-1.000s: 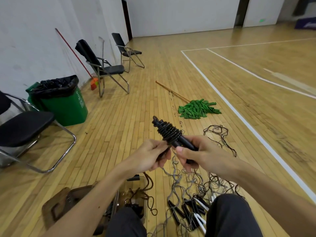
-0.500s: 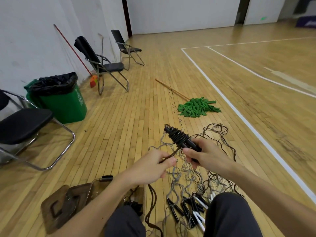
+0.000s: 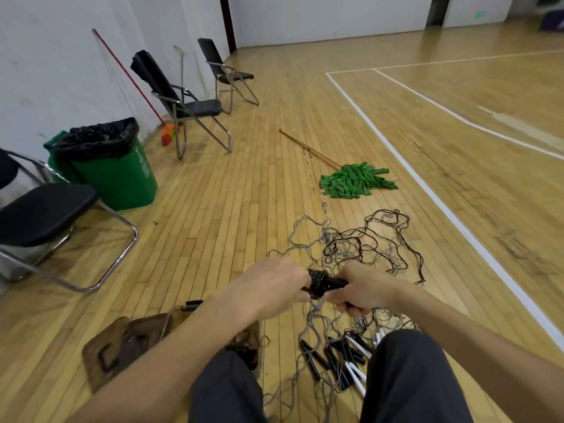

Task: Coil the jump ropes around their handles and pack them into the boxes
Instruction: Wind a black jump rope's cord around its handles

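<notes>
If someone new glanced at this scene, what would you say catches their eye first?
Probably the left hand and right hand gripping a black rope-wrapped handle bundle at centre. Beyond them a tangle of loose grey and brown jump ropes sprawls over the wooden floor, with a bright green mop head farther back.

A wooden plank floor [image 3: 232, 209] with white court lines [image 3: 427, 190] fills the hall. A green bin [image 3: 122, 175] with a black liner stands against the white wall [image 3: 45, 71]; folding chairs [image 3: 189, 108] stand beyond it and just beside it, a red-handled broom [image 3: 134, 83] leaning behind. Right of the bin, well apart, lies a green mop [image 3: 357, 181].
</notes>
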